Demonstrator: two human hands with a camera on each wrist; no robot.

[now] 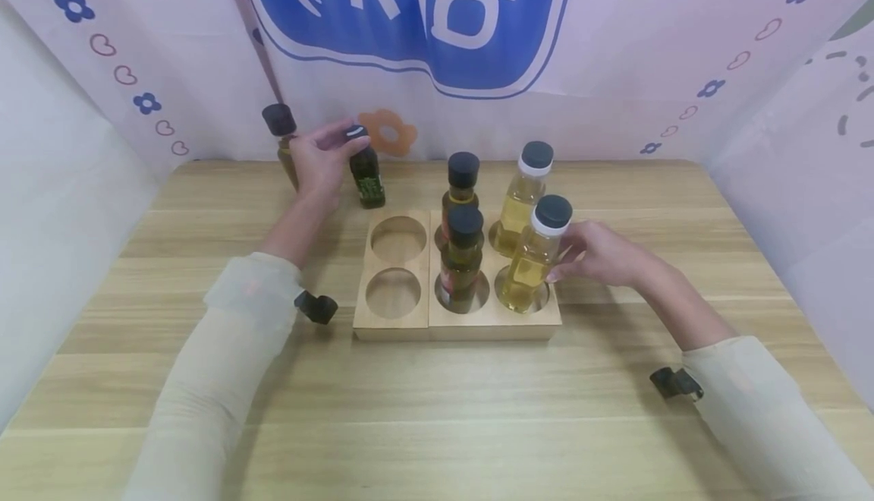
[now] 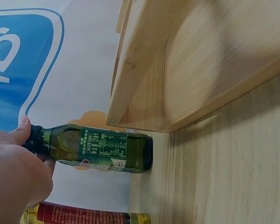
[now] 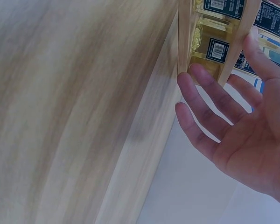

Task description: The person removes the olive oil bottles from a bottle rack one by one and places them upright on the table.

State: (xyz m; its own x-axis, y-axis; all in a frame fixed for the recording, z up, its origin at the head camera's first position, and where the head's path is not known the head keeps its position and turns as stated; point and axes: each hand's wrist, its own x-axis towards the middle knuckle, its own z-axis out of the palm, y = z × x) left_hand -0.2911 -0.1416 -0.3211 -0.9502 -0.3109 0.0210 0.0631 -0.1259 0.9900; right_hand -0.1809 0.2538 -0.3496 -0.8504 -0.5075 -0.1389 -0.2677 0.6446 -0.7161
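Observation:
My left hand [image 1: 321, 155] pinches the dark cap and neck of a small green glass oil bottle [image 1: 369, 178], upright behind the left end of a wooden rack [image 1: 392, 334]. Its printed label faces the left wrist camera; whether its base touches the table cannot be told. My right hand [image 1: 597, 254] is at the rack's right end, beside a clear bottle of yellow oil [image 1: 529, 266]. In the right wrist view its fingers are loosely extended, with fingertips [image 3: 184, 79] at the rack's side and the thumb near its top edge.
Two dark-capped bottles, one in front [image 1: 460, 258] and one behind [image 1: 463, 174], stand in the rack's middle holes. Another yellow oil bottle [image 1: 522, 205] occupies the back right hole. Both left holes are bare. Another dark-capped bottle [image 1: 280, 121] stands behind my left hand. A printed cloth [image 1: 614, 68] hangs behind.

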